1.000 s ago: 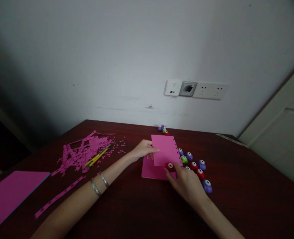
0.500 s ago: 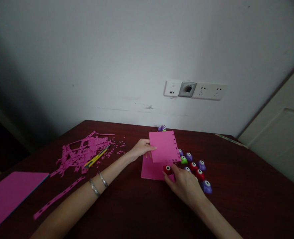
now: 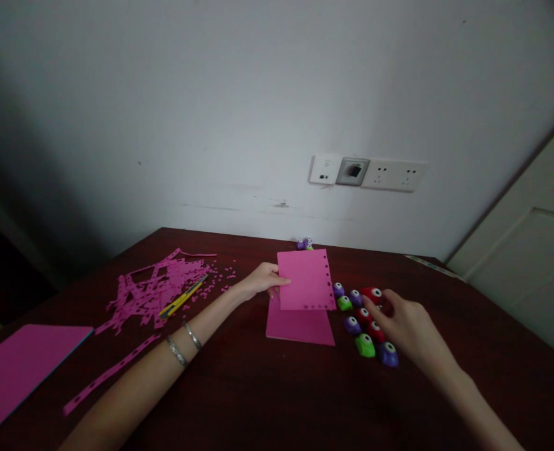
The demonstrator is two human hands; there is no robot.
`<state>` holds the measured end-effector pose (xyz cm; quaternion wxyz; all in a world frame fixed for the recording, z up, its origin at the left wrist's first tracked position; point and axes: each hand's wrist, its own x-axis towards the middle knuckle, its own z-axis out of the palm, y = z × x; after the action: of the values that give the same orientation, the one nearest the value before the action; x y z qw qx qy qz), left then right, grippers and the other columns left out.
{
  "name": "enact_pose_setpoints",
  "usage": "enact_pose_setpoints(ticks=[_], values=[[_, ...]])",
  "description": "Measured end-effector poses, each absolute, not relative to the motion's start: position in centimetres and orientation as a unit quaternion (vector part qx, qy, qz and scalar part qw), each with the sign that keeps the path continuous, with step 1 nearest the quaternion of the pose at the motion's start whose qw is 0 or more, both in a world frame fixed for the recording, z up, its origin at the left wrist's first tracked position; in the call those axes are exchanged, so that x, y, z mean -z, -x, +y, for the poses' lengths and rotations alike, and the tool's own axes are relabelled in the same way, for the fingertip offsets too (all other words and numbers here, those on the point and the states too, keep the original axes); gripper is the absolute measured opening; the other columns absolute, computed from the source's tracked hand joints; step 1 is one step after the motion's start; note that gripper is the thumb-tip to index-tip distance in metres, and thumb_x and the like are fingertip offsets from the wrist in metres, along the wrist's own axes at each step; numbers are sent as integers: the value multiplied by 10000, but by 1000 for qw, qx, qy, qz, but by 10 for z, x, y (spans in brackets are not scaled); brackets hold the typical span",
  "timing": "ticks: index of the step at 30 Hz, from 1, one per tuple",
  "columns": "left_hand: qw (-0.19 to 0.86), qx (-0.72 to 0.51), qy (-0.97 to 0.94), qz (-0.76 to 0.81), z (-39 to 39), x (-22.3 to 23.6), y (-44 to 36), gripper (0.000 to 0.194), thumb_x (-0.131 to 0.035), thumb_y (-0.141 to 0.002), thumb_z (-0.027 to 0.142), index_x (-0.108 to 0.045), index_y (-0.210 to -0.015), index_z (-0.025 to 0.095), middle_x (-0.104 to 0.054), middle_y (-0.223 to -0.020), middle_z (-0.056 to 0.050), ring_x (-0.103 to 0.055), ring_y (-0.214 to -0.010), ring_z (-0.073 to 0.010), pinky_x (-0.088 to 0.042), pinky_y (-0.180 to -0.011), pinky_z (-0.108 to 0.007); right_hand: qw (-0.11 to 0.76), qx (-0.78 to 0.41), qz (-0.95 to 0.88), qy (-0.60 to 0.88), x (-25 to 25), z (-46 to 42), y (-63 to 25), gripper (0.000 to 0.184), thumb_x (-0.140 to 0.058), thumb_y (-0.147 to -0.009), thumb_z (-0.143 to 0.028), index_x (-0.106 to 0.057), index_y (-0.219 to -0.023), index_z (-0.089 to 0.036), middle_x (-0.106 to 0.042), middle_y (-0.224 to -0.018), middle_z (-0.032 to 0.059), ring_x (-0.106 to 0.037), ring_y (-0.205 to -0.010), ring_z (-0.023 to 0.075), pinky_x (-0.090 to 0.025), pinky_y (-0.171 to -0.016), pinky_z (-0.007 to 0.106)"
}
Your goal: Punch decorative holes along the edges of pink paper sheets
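My left hand (image 3: 261, 281) pinches the left edge of a pink sheet (image 3: 305, 279), held upright above the dark table (image 3: 267, 394). Small holes run along the sheet's right and bottom edges. A second pink sheet (image 3: 300, 327) lies flat under it. To the right of the sheet, my right hand (image 3: 405, 322) has its fingertips closed on a red craft punch (image 3: 372, 293). That punch sits at the far end of a cluster of several purple, green and red punches (image 3: 365, 344).
A heap of pink paper strips and confetti (image 3: 157, 288) lies at the left with a yellow utility knife (image 3: 183, 298) on it. A loose punched strip (image 3: 112, 373) and a large pink sheet (image 3: 18, 369) are nearer. More punches (image 3: 305, 243) sit by the wall under sockets (image 3: 368, 171).
My right hand has carried the red punch from the sheet's bottom edge to the right, in among the other punches. My left hand has lifted the sheet slightly; new holes show on its bottom edge.
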<state>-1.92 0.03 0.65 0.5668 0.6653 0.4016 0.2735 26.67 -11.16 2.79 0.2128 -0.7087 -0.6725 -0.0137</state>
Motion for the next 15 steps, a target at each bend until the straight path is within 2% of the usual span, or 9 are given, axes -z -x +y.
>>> enact_pose_setpoints(ticks=[4,9,15], values=[[563,-222,-675,423,0,3,19,220,-648,-687,291,-612,-764,88,-635,-618,-56,-584,-487,-109,-378,-386,-178,174,-4,-662,729,-20,-102,-306,341,-419,-813,-475,-586,-739,-187,-652,-635,89,-633,-597,227,-377,-511,268],[574,-160,-676,433,-2,9,20,215,-637,-683,274,-633,-799,93,-652,-636,-60,-599,-513,-113,-377,-404,-179,123,-59,-667,733,-12,-96,-336,346,-448,-790,-468,-594,-663,-180,-672,-685,119,-651,-671,253,-418,-538,277],[563,-102,-697,431,-3,8,22,279,-642,-669,298,-637,-870,106,-678,-735,-78,-613,-523,-122,-367,-401,-186,70,-223,-590,773,-8,-100,-336,303,-467,-782,-425,-572,-741,-144,-633,-591,93,-600,-426,206,-401,-349,257]])
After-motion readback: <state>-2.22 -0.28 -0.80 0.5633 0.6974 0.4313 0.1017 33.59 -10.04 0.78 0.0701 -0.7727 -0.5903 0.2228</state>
